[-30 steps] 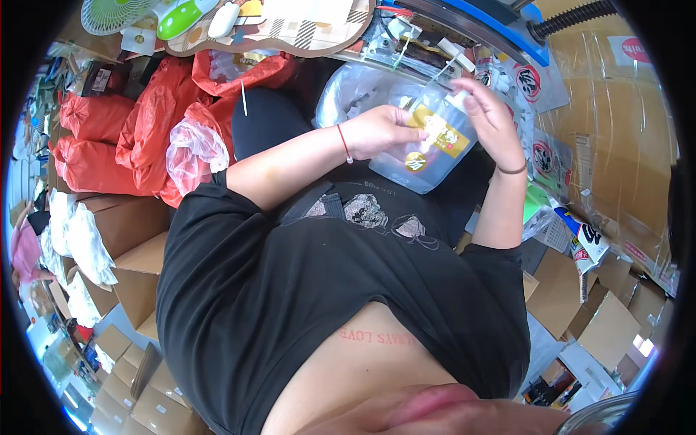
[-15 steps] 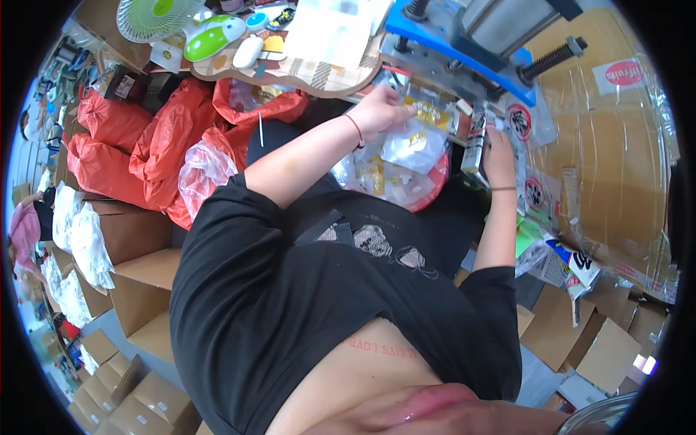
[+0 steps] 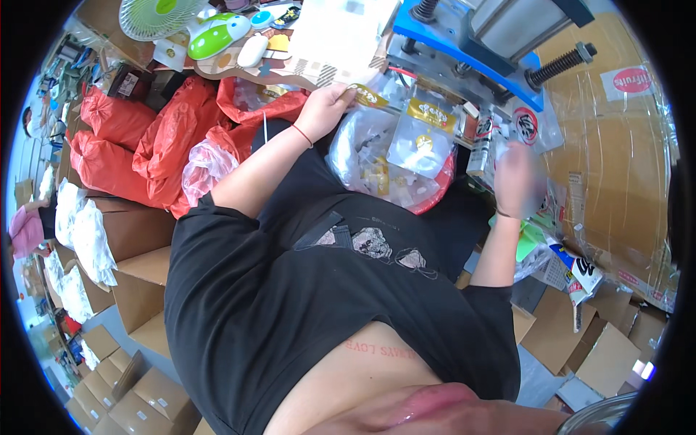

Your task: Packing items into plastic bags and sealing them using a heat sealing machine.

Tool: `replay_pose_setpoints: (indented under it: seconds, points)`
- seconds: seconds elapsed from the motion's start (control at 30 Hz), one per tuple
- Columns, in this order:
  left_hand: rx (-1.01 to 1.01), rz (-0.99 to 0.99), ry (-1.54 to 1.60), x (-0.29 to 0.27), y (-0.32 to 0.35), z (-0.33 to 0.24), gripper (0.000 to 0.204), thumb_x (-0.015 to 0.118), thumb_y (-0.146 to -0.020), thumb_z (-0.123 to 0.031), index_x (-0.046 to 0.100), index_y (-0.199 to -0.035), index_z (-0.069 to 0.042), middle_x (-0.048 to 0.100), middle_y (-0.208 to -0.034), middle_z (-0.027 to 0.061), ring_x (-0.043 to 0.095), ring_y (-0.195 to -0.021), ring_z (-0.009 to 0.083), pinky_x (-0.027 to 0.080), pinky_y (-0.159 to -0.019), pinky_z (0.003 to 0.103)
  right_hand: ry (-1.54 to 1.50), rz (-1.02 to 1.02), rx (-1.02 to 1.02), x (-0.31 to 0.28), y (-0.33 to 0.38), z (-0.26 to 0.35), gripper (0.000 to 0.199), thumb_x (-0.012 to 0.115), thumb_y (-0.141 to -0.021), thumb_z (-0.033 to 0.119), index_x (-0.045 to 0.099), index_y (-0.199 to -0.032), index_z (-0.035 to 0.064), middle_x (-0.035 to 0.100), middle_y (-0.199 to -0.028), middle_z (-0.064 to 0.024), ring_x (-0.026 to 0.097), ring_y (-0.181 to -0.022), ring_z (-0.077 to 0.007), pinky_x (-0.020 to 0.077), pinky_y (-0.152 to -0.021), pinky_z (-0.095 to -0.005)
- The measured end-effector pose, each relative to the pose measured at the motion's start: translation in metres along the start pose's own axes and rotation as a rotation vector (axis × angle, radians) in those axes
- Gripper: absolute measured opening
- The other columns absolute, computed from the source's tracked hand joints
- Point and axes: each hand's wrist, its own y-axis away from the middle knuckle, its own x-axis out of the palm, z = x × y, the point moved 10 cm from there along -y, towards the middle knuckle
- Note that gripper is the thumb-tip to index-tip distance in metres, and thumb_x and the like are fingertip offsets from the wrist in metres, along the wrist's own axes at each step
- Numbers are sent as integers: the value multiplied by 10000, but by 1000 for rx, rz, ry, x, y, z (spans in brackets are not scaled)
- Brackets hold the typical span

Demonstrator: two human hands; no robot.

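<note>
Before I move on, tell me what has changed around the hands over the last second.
The left hand has moved left and pinches a gold-printed plastic piece; the right hand, blurred, has moved right. A clear pouch is now over the plastic scraps; whether it's the one both hands were at earlier is unclear. The red bags stayed put.

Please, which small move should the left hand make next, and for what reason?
Probably the left hand should lower its gold-printed piece into the red-rimmed container: it pinches this piece near the container, where clear and gold scraps lie.
</note>
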Motion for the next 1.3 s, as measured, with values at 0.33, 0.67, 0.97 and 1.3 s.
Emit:
replay_pose_setpoints:
  seconds: [0.33,0.67,0.97,1.3]
  points:
    - [-179,368,691,86,25,-82,258,689,-930,-249,725,-931,7,698,-786,1,601,-717,44,480,-700,208,-384,259,-243,48,-29,112,141,544,-992,113,624,-1024,1,626,-923,-41,564,-834,-115,460,-766,-253]
    - [-270,502,955,131,34,-109,266,697,-928,-273,724,-986,-14,692,-825,-14,591,-731,37,480,-676,216,-422,404,-30,40,-16,67,154,583,-981,132,641,-1035,0,623,-890,-21,562,-824,-91,456,-734,-238]
    - [-194,493,621,153,41,-78,299,681,-931,-305,716,-1048,-32,716,-897,31,620,-812,78,516,-757,287,-225,325,-1,43,10,51,169,540,-978,178,611,-991,26,634,-872,-140,640,-851,-276,495,-777,-365]
    - [-311,634,871,167,58,-94,387,665,-923,-408,718,-965,-27,688,-826,24,599,-716,101,506,-676,273,-159,490,-265,40,12,91,225,568,-928,168,611,-1112,45,633,-1051,-195,595,-1013,-376,485,-860,-442]
